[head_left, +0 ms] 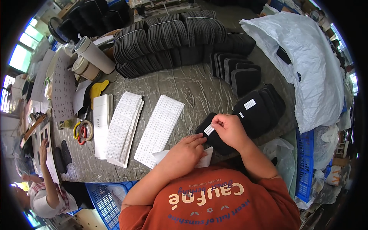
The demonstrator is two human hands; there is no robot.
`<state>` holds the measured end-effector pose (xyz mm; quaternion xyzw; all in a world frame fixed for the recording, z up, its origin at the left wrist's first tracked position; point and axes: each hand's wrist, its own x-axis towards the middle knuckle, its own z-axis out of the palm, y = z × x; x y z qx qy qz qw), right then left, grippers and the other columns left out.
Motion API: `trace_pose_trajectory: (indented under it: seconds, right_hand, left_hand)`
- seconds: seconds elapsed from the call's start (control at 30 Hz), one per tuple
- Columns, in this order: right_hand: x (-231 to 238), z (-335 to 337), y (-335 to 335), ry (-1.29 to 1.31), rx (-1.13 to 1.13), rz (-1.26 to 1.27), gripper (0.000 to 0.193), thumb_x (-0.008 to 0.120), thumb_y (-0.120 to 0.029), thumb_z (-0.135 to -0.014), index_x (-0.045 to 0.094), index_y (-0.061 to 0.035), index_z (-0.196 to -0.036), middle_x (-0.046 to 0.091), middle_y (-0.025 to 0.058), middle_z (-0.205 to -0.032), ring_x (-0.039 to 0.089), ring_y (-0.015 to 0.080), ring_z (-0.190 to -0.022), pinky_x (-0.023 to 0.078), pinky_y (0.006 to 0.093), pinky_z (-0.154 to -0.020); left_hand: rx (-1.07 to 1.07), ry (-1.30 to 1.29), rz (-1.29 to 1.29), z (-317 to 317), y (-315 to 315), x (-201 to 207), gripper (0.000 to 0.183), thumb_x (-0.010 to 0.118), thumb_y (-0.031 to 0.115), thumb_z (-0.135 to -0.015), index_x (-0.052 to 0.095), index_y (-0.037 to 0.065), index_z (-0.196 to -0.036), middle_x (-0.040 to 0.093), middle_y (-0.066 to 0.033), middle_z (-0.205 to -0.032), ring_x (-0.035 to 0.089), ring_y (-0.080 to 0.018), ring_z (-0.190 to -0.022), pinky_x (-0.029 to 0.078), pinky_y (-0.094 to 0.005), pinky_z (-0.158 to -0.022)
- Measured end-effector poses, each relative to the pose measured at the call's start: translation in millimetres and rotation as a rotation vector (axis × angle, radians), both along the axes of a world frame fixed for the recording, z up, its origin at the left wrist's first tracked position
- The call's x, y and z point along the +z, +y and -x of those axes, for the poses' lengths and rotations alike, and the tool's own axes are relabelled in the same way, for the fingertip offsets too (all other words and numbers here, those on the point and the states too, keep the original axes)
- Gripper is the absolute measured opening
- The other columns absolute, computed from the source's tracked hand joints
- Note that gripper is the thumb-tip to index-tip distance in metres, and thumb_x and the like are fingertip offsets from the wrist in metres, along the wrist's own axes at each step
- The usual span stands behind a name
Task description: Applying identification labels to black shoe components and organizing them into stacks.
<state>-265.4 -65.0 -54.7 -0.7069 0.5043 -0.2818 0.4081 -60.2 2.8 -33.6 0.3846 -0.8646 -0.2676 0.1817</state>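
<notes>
A black, rounded fabric pad (221,147) lies in front of me near the table's edge. On it is a small white label (208,129). My right hand (232,132) is closed in a pinch at the label's upper end. My left hand (188,150) is closed over a white label sheet (206,158) whose ends stick out on both sides, and its fingertips touch the pad beside the label. To the right lie overlapping black pads (264,111), the nearest bearing white labels (249,104). Printed label sheets (159,128) are spread left of my hands.
Long rows of black pads (168,36) stand at the back, with a smaller fanned group (245,78) beside them. A white plastic bag (318,69) bulges at right. Scissors (81,132), a tape roll (89,130) and a tumbler (94,54) are at left. Another person (46,191) works at far left.
</notes>
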Motion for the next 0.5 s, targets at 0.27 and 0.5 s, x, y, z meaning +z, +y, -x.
trace_pose_trajectory:
  seconds: [0.27, 0.5]
  right_hand:
    - [1, -2, 2, 0.076, 0.009, 0.098, 0.007, 0.068, -0.006, -0.08, 0.064, -0.0017, -0.084, 0.063, 0.0153, -0.071, 0.062, 0.033, -0.064, 0.048, 0.0397, -0.059]
    - [-9, -2, 0, 0.18, -0.191, 0.355, 0.021, 0.073, -0.004, -0.076, 0.059, -0.0015, -0.091, 0.061, 0.0135, -0.087, 0.063, 0.0337, -0.082, 0.05, 0.0408, -0.069]
  left_hand:
    - [0.001, -0.133, 0.111, 16, -9, 0, 0.022, 0.06, 0.02, -0.088, 0.059, -0.002, -0.084, 0.057, -0.02, -0.131, 0.057, -0.0284, -0.099, 0.043, -0.0392, -0.093]
    - [0.025, -0.186, 0.188, 24, -13, -4, 0.02, 0.061, 0.022, -0.086, 0.061, 0.002, -0.081, 0.057, -0.0173, -0.133, 0.055, -0.0245, -0.095, 0.042, -0.038, -0.089]
